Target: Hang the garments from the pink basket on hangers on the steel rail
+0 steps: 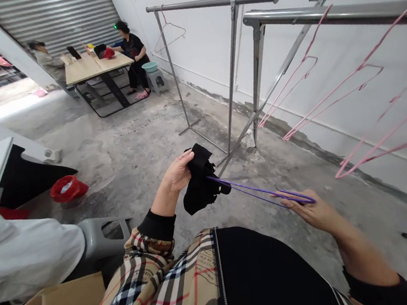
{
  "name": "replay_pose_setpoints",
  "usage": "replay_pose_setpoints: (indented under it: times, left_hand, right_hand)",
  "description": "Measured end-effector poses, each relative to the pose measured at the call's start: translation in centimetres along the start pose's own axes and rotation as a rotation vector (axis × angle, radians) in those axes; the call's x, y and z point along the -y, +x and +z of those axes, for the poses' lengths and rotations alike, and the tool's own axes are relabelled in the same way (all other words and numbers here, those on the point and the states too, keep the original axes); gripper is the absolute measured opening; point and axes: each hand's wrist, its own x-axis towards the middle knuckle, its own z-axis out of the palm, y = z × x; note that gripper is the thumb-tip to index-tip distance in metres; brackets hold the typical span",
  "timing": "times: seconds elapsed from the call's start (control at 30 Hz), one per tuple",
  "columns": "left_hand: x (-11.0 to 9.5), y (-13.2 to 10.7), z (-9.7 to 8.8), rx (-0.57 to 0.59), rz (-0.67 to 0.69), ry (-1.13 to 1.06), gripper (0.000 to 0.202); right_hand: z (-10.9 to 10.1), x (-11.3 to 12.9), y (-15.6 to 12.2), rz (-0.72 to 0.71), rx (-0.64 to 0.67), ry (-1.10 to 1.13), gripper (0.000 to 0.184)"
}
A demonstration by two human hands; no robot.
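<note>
My left hand (178, 171) pinches a bunched black garment (200, 186) in front of my body, thumb on top. The kind of garment cannot be made out. Out to the right, my right hand (311, 209) is closed around one end of a purple wire hanger (260, 190). The hanger's far end reaches the black garment and is partly hidden by its folds, so I cannot tell how far inside it goes.
Metal garment racks (212, 2) stand ahead and right, with pink hangers (314, 109) on the nearer one. A red-lined bin (68, 188), grey stool (105, 234) and cardboard box (74, 304) lie left. Two people sit at a far table (92, 69).
</note>
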Motion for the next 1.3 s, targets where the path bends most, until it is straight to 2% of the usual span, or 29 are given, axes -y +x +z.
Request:
replay_pose_setpoints:
  times: [0.1, 0.23, 0.3, 0.4, 0.5, 0.57, 0.67, 0.73, 0.87, 0.97, 1.1, 1.17, 1.23, 1.3]
  left_hand:
    - [1.1, -0.5, 1.6, 0.03, -0.037, 0.018, 0.027]
    - [3.0, -1.8, 3.8, 0.072, -0.079, 0.158, 0.035]
    - [3.4, -2.4, 4.3, 0.09, -0.053, 0.28, 0.036]
    - [3.1, -2.8, 4.1, 0.082, -0.015, 0.358, 0.037]
    - [2.4, -2.5, 3.5, 0.04, -0.002, 0.358, 0.035]
    - [2.4, -2.3, 3.3, 0.045, 0.0, 0.391, 0.035]
    - [3.1, -2.1, 3.9, 0.104, 0.008, 0.5, 0.034]
    - [3.6, -2.2, 4.5, 0.147, 0.059, 0.635, 0.032]
    - [4.1, -2.5, 5.2, 0.215, 0.378, 1.013, 0.026]
    - [3.7, -2.4, 5.1, 0.285, 0.601, 1.218, 0.025]
    - [2.2, -2.1, 5.3, 0.278, 0.811, 1.429, 0.021]
    - [1.3, -1.8, 5.5, 0.327, 0.792, 1.472, 0.023]
    - [0.6, -1.7, 5.7, 0.4, 0.701, 1.476, 0.027]
    - [0.3, -1.6, 5.8, 0.394, 0.652, 1.508, 0.03]
  right_hand:
    - [2.8, -0.1, 1.7, -0.039, 0.147, 0.1, 0.035]
    - [7.2, 0.1, 3.8, 0.027, -0.049, 0.193, 0.036]
    - [8.1, 0.2, 4.1, 0.064, -0.123, 0.244, 0.038]
    - [7.1, 0.3, 3.7, 0.103, -0.126, 0.296, 0.037]
    - [4.9, 0.1, 3.0, 0.138, -0.058, 0.322, 0.036]
    - [4.2, 0.1, 2.8, 0.132, -0.017, 0.335, 0.035]
    - [5.5, 0.5, 3.3, 0.103, -0.009, 0.345, 0.036]
    - [7.1, 1.0, 3.8, 0.088, -0.065, 0.337, 0.038]
    - [9.0, 1.8, 4.0, 0.095, -0.277, 0.328, 0.037]
    - [8.2, 1.9, 3.6, 0.107, -0.371, 0.38, 0.035]
    - [6.2, 1.7, 3.1, 0.099, -0.366, 0.421, 0.036]
    - [5.4, 1.9, 3.3, 0.077, -0.34, 0.416, 0.038]
    - [4.8, 2.1, 3.6, 0.058, -0.337, 0.402, 0.038]
    - [4.5, 2.3, 4.0, 0.067, -0.382, 0.364, 0.036]
